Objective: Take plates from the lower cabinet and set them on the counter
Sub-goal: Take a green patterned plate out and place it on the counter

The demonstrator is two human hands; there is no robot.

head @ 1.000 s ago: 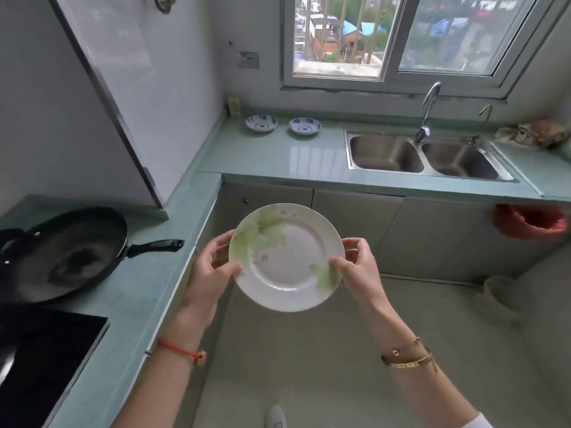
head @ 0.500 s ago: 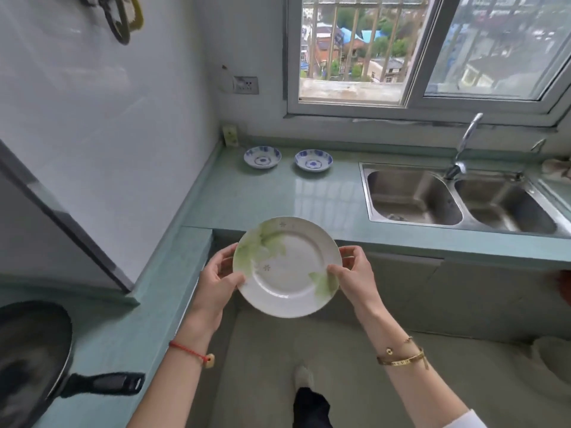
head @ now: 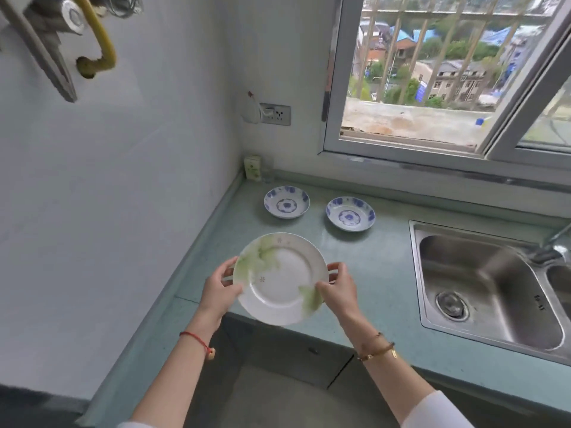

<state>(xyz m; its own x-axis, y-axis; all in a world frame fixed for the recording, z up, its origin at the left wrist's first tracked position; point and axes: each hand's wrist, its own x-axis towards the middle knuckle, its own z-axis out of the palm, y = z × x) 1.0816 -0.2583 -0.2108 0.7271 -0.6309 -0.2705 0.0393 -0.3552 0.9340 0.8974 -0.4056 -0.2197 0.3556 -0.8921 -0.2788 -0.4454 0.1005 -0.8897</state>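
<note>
A white plate with green leaf marks is held over the front edge of the pale green counter. My left hand grips its left rim and my right hand grips its right rim. The plate is tilted a little toward me, and I cannot tell whether it touches the counter. Two small blue-patterned dishes sit side by side near the back wall. The lower cabinet doors under the counter appear closed.
A steel double sink is set in the counter to the right, with the tap base behind it. A window runs along the back wall. A wall socket and a small box are in the corner.
I have stepped closer to the counter and carried the plate forward, from in front of the cabinets to above the counter's front edge. The pan has left the view.
</note>
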